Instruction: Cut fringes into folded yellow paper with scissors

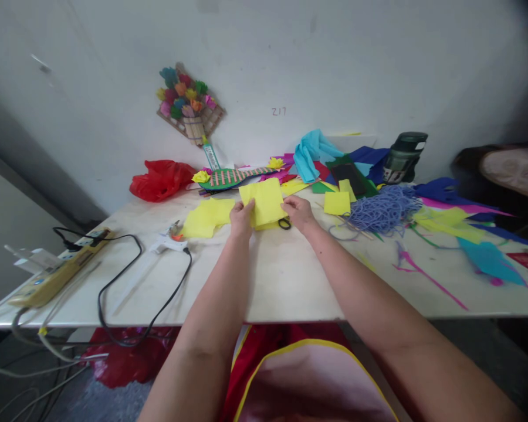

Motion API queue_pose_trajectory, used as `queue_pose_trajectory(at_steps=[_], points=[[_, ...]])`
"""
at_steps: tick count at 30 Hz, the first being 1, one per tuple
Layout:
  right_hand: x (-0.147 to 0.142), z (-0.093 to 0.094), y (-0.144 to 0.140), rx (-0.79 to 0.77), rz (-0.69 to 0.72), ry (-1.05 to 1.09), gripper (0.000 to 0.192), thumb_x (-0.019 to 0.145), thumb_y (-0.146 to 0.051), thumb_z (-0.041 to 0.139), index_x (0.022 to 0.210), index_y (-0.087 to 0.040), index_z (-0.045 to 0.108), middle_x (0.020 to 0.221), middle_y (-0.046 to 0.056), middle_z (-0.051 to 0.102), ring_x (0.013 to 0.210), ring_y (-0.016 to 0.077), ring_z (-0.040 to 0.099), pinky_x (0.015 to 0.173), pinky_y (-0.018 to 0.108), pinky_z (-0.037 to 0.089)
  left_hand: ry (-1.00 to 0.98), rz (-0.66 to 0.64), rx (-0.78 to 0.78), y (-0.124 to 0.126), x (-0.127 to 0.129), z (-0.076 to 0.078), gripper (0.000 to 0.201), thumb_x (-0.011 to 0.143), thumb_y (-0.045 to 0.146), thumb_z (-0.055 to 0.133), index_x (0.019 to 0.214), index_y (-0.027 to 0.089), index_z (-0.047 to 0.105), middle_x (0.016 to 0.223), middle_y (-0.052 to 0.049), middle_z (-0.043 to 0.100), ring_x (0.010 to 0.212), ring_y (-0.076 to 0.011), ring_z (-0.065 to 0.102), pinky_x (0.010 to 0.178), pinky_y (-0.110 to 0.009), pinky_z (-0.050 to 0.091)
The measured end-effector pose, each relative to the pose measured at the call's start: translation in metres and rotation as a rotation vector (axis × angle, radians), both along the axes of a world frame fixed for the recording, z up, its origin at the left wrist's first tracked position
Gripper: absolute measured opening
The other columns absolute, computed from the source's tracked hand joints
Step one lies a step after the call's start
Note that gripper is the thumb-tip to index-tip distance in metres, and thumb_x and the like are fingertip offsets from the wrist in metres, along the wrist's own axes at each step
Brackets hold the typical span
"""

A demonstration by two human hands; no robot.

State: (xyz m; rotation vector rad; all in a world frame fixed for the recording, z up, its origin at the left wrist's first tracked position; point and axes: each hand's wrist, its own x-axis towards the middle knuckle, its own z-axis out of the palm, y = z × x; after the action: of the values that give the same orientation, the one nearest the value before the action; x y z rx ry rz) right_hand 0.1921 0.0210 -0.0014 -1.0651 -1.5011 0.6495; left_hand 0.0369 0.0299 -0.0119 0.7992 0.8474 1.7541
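Note:
My left hand (242, 215) pinches the lower left edge of a yellow paper sheet (265, 201) and holds it tilted up above the white table (281, 281). My right hand (298, 212) rests beside the sheet's right edge, its fingers on black-handled scissors (284, 223) lying on the table. Whether the hand grips the scissors is unclear. More yellow paper (206, 218) lies flat to the left of my left hand.
A glue gun (167, 241) with a black cord and a power strip (57, 271) sit at the left. A red bag (161, 179), coloured paper scraps, a yellow square (337, 203), blue strands (382, 210) and a dark jar (403, 157) crowd the back and right.

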Motion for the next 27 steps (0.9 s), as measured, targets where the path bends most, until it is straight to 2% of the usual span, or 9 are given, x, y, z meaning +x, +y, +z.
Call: queue_pose_trajectory(at_steps=[5,9,16,20,27], points=[[0.0,0.001,-0.002,-0.115,0.041,0.126,0.013,0.06,-0.032,0.051,0.061,-0.019,0.049,0.052,-0.004,0.044,0.043,0.0091,0.038,0.041,0.022,0.033,0.03,-0.015,0.067,-0.004,0.002,0.003,0.034,0.049,0.029,0.075,0.075,0.014,0.06,0.075,-0.005,0.066,0.065,-0.0157,0.061,0.064,-0.03,0.047],[0.001,0.001,-0.001,-0.14,0.049,0.164,0.013,0.06,-0.032,0.052,0.062,-0.019,0.05,0.052,-0.005,0.045,0.042,0.0088,0.039,0.038,0.022,0.035,0.039,-0.04,0.075,-0.007,0.004,0.006,0.035,0.05,0.028,0.075,0.079,0.015,0.062,0.079,-0.006,0.066,0.07,-0.0174,0.062,0.067,-0.031,0.047],[0.0,0.0,0.001,-0.162,0.071,0.181,0.014,0.062,-0.032,0.053,0.063,-0.019,0.049,0.053,-0.003,0.048,0.043,0.0114,0.049,0.035,0.022,0.034,0.101,0.097,0.031,0.001,0.001,0.001,0.026,0.055,0.036,0.071,0.066,0.015,0.058,0.063,-0.001,0.061,0.064,-0.0136,0.058,0.059,-0.024,0.043],[-0.001,-0.001,0.001,-0.192,0.077,0.193,0.013,0.064,-0.03,0.053,0.066,-0.019,0.049,0.054,-0.002,0.05,0.046,0.0142,0.055,0.033,0.021,0.033,0.149,0.175,0.028,0.005,-0.001,-0.002,0.028,0.059,0.041,0.067,0.063,0.016,0.054,0.061,0.001,0.058,0.064,-0.0123,0.056,0.056,-0.021,0.04],[-0.002,0.0,0.0,-0.206,0.082,0.195,0.012,0.065,-0.029,0.052,0.069,-0.018,0.05,0.057,-0.002,0.053,0.047,0.0146,0.058,0.032,0.02,0.032,0.16,0.169,0.016,0.006,-0.001,-0.002,0.028,0.06,0.041,0.065,0.061,0.017,0.051,0.058,0.002,0.054,0.059,-0.0109,0.054,0.054,-0.021,0.039]])
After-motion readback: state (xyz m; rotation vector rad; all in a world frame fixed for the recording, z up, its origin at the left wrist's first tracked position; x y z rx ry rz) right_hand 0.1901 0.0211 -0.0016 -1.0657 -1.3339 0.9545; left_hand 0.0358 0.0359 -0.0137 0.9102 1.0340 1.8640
